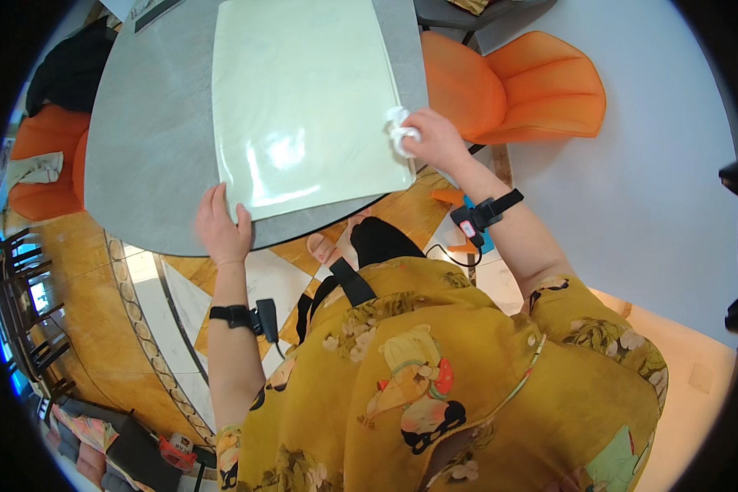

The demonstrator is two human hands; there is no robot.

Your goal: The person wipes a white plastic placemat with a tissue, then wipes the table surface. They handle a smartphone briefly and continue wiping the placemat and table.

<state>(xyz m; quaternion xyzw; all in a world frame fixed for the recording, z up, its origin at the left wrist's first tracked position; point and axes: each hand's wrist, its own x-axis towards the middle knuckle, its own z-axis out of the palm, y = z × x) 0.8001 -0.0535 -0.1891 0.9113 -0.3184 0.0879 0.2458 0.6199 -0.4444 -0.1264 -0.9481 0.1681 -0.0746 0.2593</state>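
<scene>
A large, glossy pale-green sheet or mat [307, 92] with rounded corners lies on the grey oval table [147, 147]. Its near right corner reaches out to the table's edge. Crumpled in my right hand [433, 138] is a white tissue or cloth [398, 126], pressed at the mat's right edge. My left hand [221, 227] rests at the mat's near left corner, fingers on the tabletop beside it and thumb apart, with nothing held. Both forearms wear black straps with small devices.
An orange chair [529, 92] stands right of the table. Another orange chair [49, 147] at the left bears a black garment [71, 67] and a pale cloth [37, 170]. A dark flat object [158, 13] lies at the table's far left. My feet are under the near edge.
</scene>
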